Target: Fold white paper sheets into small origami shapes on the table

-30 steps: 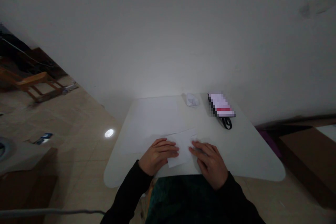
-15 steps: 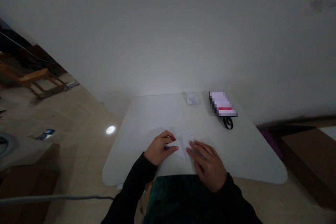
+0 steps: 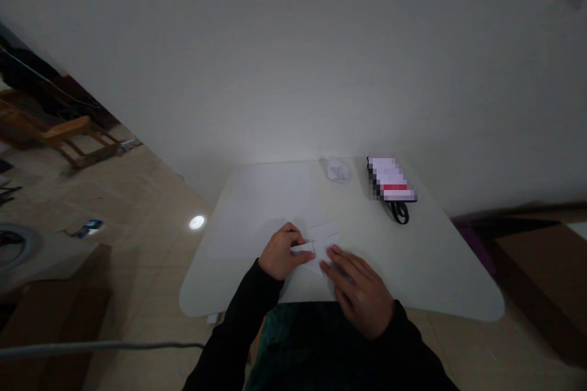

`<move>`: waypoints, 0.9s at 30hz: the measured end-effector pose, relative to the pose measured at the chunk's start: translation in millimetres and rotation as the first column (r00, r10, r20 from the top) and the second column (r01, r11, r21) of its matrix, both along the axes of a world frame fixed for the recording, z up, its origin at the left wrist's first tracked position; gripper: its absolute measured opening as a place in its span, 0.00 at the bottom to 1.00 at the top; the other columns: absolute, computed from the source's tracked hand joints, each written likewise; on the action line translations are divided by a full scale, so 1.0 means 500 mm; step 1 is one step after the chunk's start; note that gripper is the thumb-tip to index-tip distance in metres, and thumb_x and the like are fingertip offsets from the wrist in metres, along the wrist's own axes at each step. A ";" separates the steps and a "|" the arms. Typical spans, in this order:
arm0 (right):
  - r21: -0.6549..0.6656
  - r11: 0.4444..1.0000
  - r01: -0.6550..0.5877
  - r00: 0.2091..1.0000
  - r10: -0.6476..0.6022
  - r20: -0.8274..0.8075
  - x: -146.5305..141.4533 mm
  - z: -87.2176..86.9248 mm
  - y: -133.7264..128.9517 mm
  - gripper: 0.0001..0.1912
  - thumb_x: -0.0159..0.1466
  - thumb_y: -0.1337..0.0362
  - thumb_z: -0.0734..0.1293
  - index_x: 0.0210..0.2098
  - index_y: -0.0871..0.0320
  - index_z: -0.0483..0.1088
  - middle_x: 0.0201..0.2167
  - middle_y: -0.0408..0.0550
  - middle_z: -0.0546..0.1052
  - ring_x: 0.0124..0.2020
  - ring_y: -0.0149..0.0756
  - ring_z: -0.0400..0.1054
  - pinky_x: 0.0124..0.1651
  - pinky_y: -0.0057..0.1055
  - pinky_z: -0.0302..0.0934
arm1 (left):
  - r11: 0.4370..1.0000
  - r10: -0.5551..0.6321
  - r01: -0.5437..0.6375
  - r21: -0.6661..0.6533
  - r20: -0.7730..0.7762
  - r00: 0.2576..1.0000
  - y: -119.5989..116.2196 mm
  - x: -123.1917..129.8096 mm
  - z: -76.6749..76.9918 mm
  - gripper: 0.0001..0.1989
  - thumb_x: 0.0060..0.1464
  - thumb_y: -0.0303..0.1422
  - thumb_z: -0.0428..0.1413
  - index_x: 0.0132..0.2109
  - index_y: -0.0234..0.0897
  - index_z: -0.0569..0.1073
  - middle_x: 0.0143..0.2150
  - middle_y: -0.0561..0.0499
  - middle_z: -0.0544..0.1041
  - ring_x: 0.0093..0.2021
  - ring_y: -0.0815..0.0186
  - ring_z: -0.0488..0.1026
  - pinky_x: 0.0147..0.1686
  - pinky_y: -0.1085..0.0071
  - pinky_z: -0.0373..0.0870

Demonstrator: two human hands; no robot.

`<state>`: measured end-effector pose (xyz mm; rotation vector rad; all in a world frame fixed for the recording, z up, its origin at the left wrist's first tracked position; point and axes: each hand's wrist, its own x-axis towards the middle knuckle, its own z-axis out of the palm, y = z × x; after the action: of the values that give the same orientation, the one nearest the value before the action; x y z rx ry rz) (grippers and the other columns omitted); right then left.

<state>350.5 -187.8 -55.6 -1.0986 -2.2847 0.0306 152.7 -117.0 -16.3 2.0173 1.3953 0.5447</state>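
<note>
Head view: folded paper held at the worktop's near side

Folded paper [image 3: 325, 234] lies on the worktop [image 3: 449, 275]. Left hand [image 3: 283, 253]: grip clamped on a raised flap, apparently to keep it up. Right hand [image 3: 362, 290]: grip apart, fingertips on the paper, presumably to stop sliding. Beyond, a white sheet [image 3: 261, 195], a small whitish item [image 3: 338, 170] and a masked item [image 3: 391, 178] sit apparently out of the fingers' way

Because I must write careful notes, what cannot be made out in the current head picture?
Head view: part of the small paper, hidden by the left hand.
Head view: details on the black-edged flat thing, covered by pixelation.
Head view: part of the chair, cut off by the left edge.
</note>
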 end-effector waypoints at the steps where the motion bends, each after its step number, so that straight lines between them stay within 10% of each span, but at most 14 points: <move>1: 0.003 1.000 0.000 1.000 0.000 0.003 0.000 -0.001 -0.001 0.23 0.57 0.76 0.59 0.51 0.60 0.67 0.54 0.57 0.67 0.59 0.43 0.55 0.54 0.43 0.60 | 1.000 0.004 -0.004 -0.003 0.001 1.000 0.000 0.001 -0.002 0.08 0.41 0.33 0.62 0.25 0.33 0.71 0.33 0.51 0.68 0.31 0.69 0.68 0.33 0.72 0.66; 27: -0.048 0.997 -0.068 0.992 0.072 0.101 0.004 0.016 -0.001 0.26 0.57 0.75 0.57 0.54 0.59 0.64 0.56 0.51 0.66 0.60 0.41 0.53 0.56 0.41 0.58 | 0.991 0.125 -0.129 0.040 0.071 0.990 0.000 0.003 -0.016 0.08 0.44 0.34 0.61 0.28 0.33 0.72 0.31 0.53 0.65 0.24 0.75 0.64 0.28 0.73 0.67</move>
<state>352.6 -188.2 -47.5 -1.0640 -2.4248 0.0536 154.2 -116.9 -24.2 1.9343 1.4891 0.6998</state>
